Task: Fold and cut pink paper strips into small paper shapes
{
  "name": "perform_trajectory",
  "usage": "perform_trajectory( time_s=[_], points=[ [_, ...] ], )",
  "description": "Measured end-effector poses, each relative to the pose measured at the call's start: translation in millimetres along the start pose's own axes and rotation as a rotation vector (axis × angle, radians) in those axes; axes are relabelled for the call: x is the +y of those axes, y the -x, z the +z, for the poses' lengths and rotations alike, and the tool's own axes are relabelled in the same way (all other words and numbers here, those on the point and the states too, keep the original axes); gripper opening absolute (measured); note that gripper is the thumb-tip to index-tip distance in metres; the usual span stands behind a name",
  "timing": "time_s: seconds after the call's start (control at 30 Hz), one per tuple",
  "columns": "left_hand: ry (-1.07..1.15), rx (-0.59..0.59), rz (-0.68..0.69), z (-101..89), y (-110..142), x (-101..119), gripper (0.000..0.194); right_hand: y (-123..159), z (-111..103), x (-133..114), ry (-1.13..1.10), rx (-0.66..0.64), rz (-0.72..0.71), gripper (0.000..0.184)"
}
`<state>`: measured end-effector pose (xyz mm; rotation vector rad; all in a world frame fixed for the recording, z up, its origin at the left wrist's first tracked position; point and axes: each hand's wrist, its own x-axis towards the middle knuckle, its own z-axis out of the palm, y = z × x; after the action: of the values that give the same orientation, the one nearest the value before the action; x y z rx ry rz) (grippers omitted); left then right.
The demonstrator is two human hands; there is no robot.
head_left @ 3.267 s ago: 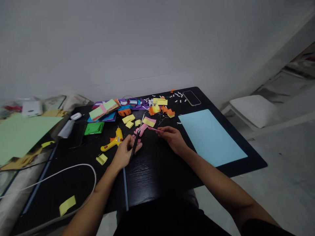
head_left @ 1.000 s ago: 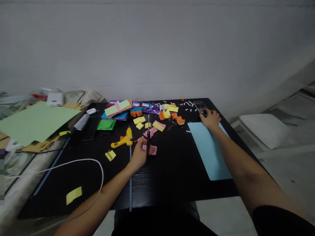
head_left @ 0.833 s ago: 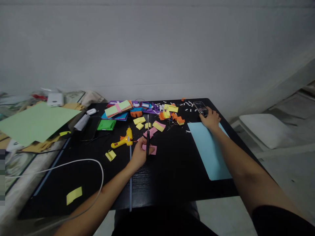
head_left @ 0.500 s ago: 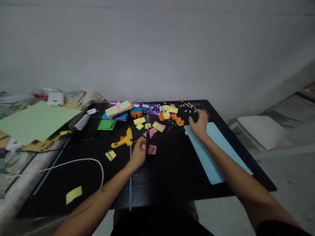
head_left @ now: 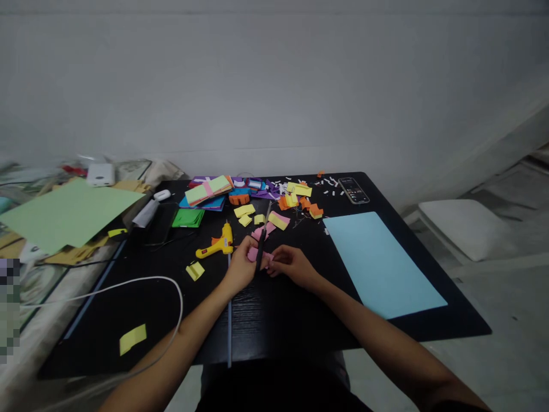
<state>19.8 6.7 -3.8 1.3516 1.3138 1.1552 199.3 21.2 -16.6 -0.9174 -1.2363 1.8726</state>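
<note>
My left hand (head_left: 241,268) is closed around a pair of black-handled scissors (head_left: 260,250), whose metal blades point away from me. The same hand pinches a small pink paper piece (head_left: 253,255). At the right edge of that paper, the fingers of my right hand (head_left: 294,266) are closed in a pinch. Just beyond my hands lie more pink paper pieces (head_left: 269,229) and a yellow-and-pink folded piece (head_left: 278,221). A yellow glue gun (head_left: 217,246) rests on the black table left of my left hand.
A light blue sheet (head_left: 381,263) lies on the right, with a lit phone (head_left: 353,190) behind it. Colored paper stacks (head_left: 209,191), orange scraps (head_left: 315,211) and white snippets line the back. A white cable (head_left: 179,292) loops over my left forearm. A white stool (head_left: 461,229) stands at right.
My right hand first left the pink paper and touched the phone, whose screen lit up. It then let go and came back to the pink paper; my left hand kept holding the scissors.
</note>
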Motion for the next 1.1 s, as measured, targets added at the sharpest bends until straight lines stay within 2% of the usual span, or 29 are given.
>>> perform_trajectory(
  time_s=[0.17,0.37,0.57,0.7,0.9,1.0,1.1],
  points=[
    [-0.078,-0.01,0.044,-2.7,0.3,-1.6,0.031,-2.4,-8.0,1.9,-0.084,0.051,-0.001,0.035],
    [-0.114,-0.001,-0.004,-20.3,-3.9,1.5,0.033,-12.4,-34.1,-11.8,-0.289,0.329,-0.083,0.041],
    [-0.504,-0.028,0.009,-28.8,-0.9,16.0,0.04,-17.0,-49.7,-19.5,-0.37,0.524,-0.172,0.04],
    [-0.61,-0.077,0.01,-25.9,2.1,25.2,0.039,-17.2,-50.6,-19.6,-0.362,0.549,-0.208,0.04],
    [-0.824,-0.079,0.088,-31.1,-1.8,18.7,0.023,-14.4,-50.2,-21.6,-0.309,0.534,-0.237,0.046],
    [-0.796,-0.056,0.112,-33.2,-3.1,13.8,0.021,-12.7,-49.4,-24.0,-0.277,0.525,-0.236,0.046],
    [-0.626,-0.011,0.095,-27.1,-1.1,9.7,0.026,-10.9,-46.4,-26.2,-0.232,0.484,-0.214,0.042]
  ],
)
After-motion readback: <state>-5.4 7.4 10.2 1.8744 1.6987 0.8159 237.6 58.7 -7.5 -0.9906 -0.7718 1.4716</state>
